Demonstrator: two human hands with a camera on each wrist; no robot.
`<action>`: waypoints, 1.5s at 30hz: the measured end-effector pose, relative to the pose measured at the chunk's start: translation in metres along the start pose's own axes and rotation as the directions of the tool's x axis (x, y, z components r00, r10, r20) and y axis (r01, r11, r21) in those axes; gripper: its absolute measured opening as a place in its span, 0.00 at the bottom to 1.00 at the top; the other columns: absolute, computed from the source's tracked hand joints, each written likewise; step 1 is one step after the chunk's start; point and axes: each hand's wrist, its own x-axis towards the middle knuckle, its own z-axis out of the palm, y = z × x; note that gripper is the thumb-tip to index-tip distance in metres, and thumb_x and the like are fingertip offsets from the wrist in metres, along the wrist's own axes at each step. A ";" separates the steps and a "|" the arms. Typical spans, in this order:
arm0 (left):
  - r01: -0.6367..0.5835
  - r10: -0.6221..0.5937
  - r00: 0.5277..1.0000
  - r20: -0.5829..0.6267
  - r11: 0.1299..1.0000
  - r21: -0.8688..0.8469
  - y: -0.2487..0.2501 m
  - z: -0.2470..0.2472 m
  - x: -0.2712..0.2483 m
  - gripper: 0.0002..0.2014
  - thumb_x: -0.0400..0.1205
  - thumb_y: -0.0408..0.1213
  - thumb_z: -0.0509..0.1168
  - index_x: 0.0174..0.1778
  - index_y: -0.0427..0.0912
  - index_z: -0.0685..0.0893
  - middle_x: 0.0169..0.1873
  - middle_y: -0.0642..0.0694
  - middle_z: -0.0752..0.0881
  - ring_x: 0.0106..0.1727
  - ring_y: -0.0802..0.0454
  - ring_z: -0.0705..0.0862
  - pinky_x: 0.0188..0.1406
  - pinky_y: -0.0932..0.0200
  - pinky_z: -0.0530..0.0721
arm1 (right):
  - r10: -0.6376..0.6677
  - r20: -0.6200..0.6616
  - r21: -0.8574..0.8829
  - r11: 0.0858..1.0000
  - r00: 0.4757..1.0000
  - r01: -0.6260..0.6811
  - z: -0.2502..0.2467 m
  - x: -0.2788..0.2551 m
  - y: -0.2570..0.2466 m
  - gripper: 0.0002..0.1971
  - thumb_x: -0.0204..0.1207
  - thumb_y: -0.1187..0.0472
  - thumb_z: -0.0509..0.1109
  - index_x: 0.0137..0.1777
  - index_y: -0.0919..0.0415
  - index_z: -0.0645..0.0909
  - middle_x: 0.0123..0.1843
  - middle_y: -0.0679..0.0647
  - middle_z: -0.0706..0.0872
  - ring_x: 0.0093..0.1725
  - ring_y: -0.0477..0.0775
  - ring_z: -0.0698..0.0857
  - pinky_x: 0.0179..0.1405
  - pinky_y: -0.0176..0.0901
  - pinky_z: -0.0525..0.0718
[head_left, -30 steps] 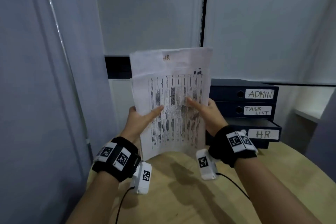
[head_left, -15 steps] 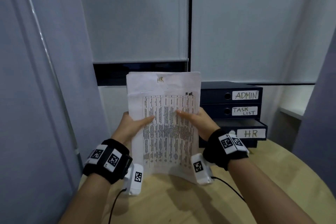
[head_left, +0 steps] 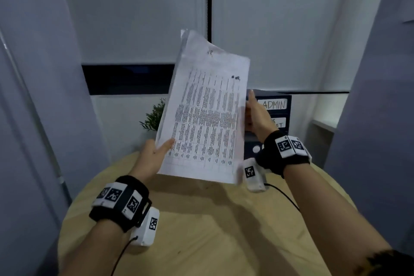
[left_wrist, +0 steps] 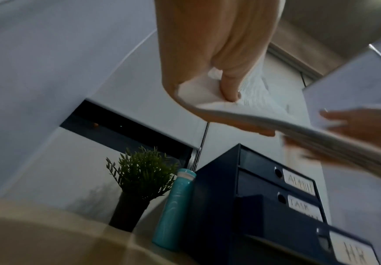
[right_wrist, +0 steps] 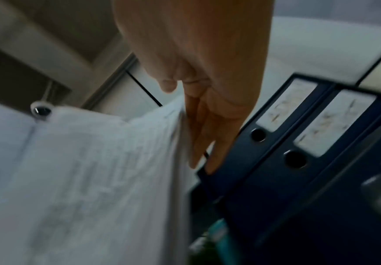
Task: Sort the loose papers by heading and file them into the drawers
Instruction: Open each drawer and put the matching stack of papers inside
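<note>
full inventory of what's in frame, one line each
papers: one stack, white with printed table, "HR" handwritten on top, held up tilted above the table
drawer unit: one, dark blue, three drawers labelled ADMIN, TASK LIST, HR; HR drawer pulled out; at back of table
plant: one, green in dark pot, left of the bottle
bottle: one, teal, upright between plant and drawer unit
table: one, light wood, round
left hand: grips the stack's lower left corner, thumb on top
right hand: fingers straight along the stack's right edge
wrist bands: two, black with white markers
</note>
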 end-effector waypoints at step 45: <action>0.556 -0.338 0.798 0.498 0.733 -0.393 0.099 0.096 -0.048 0.17 0.86 0.22 0.48 0.69 0.30 0.72 0.46 0.32 0.83 0.08 0.63 0.66 0.03 0.75 0.60 | 0.397 -0.206 0.211 0.911 0.895 -0.355 -0.126 -0.078 0.013 0.11 0.85 0.62 0.56 0.44 0.65 0.77 0.44 0.61 0.86 0.37 0.54 0.87 0.30 0.39 0.87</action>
